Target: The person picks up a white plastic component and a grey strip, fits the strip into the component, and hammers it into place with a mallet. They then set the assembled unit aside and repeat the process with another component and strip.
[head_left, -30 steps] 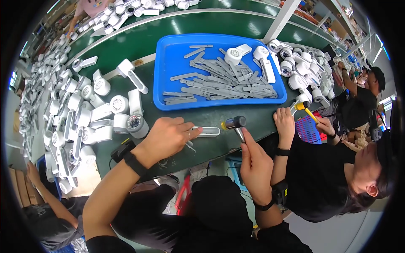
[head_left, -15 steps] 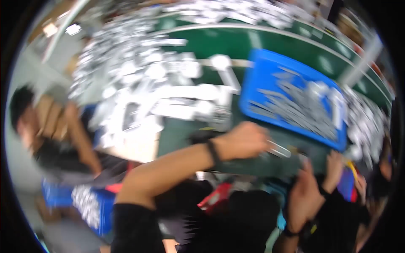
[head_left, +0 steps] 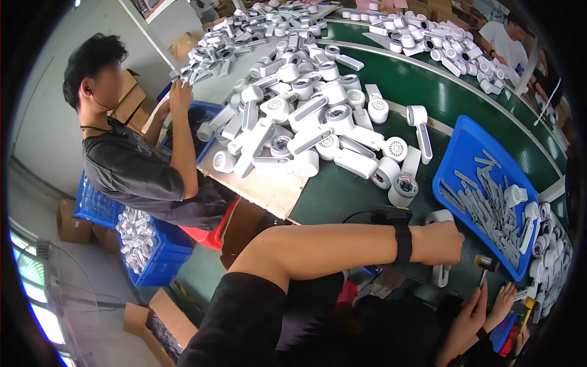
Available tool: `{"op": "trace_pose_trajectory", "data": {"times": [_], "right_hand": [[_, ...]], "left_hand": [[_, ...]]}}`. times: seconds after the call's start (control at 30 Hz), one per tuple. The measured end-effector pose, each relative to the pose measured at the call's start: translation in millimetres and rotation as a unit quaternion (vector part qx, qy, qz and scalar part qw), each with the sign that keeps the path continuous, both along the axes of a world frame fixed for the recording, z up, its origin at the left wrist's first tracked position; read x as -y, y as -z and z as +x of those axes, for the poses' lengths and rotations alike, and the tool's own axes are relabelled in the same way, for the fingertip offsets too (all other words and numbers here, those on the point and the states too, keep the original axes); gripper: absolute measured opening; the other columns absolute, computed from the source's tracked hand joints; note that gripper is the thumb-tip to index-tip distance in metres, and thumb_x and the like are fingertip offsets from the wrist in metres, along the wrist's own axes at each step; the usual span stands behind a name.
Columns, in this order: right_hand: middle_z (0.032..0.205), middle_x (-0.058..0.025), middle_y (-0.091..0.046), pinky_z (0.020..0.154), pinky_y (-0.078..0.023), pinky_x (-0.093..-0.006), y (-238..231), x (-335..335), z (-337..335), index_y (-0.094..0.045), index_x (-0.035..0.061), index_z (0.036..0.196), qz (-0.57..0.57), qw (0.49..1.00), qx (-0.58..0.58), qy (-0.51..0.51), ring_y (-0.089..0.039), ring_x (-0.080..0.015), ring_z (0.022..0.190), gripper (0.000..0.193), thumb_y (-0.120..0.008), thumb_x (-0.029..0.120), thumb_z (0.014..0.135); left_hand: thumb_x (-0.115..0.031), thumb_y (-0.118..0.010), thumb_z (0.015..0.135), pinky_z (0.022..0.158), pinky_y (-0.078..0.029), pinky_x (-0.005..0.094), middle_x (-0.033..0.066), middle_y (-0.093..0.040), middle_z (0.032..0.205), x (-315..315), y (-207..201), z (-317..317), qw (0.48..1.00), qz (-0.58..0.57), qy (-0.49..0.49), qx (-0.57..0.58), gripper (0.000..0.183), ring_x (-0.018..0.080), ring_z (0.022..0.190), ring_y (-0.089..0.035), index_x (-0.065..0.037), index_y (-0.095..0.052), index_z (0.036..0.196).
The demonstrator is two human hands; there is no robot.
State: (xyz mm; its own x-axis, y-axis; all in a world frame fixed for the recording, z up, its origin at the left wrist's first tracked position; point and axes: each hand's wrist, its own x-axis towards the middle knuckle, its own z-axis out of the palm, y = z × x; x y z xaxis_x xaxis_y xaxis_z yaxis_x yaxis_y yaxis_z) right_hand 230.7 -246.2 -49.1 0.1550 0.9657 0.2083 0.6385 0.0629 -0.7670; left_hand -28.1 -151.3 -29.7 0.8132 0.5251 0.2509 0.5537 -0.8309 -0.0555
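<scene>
My left hand (head_left: 437, 242), with a black band at its wrist, is closed around a white handheld fan (head_left: 441, 276) over the green bench. The fan's round head shows beyond my fist and its handle end shows on the near side. My right hand (head_left: 468, 315) is at the lower right, its thumb and fingers closed on the thin handle of a small hammer (head_left: 486, 263). The hammer's yellow and dark head points up, just right of the fan. Close beside my right hand is another person's hand (head_left: 502, 301).
A blue tray (head_left: 441, 186) with many grey strips stands on the right. White fans (head_left: 306, 116) are heaped across the left and middle of the bench (head_left: 342, 202). More fans (head_left: 547, 263) lie beyond the tray. A person (head_left: 140, 153) works at left near blue crates (head_left: 156, 244).
The view has swung left and cleared from blur, so the scene sits further right. A slim pale piece showed at my left fist earlier; now the fan shows under it.
</scene>
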Motion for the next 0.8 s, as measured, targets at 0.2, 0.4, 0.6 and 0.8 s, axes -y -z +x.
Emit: {"op": "trace_pose_trajectory", "data": {"times": [0.2,0.4,0.6,0.8], "right_hand": [[0.076,0.0068,-0.048,0.057,-0.03,-0.0207,16,-8,37,-0.06,0.0026,0.148,-0.005,0.997,-0.07,-0.015,-0.041,-0.0024,0.066,0.041,-0.056,0.024,0.113],[0.078,0.0047,-0.055,0.061,-0.037,-0.0198,-32,6,-20,-0.064,0.0004,0.143,-0.056,0.992,-0.103,-0.04,-0.046,-0.0039,0.069,0.037,-0.058,0.018,0.111],[0.076,0.0015,-0.06,0.064,-0.041,-0.0198,-40,6,-22,-0.064,-0.0017,0.141,-0.053,0.995,-0.069,-0.05,-0.052,-0.0036,0.071,0.036,-0.061,0.014,0.109],[0.078,-0.0074,-0.066,0.062,-0.049,-0.0259,-39,4,-29,-0.068,0.0061,0.138,-0.029,0.998,-0.038,-0.047,-0.059,-0.0101,0.065,0.033,-0.065,0.012,0.105]], "left_hand": [[-0.016,-0.074,0.075,0.066,-0.058,0.0408,0.0045,-0.071,0.077,0,-6,3,0.997,-0.043,0.052,0.036,0.004,0.0256,0.091,-0.071,-0.017,-0.078,0.072],[-0.009,-0.074,0.071,0.07,-0.059,0.0391,0.0048,-0.076,0.098,4,-26,-37,0.981,-0.096,0.017,0.17,0.034,0.0258,0.094,-0.07,-0.013,-0.078,0.104],[-0.031,-0.086,0.082,0.059,-0.054,0.0401,0.0075,-0.069,0.074,46,-12,-41,0.944,-0.102,-0.182,0.256,0.044,0.0271,0.068,-0.068,-0.011,-0.076,0.119],[-0.026,-0.083,0.085,0.058,-0.054,0.0395,0.0094,-0.073,0.084,52,4,-36,0.972,-0.09,-0.177,0.123,0.052,0.027,0.067,-0.066,-0.008,-0.07,0.132]]}}
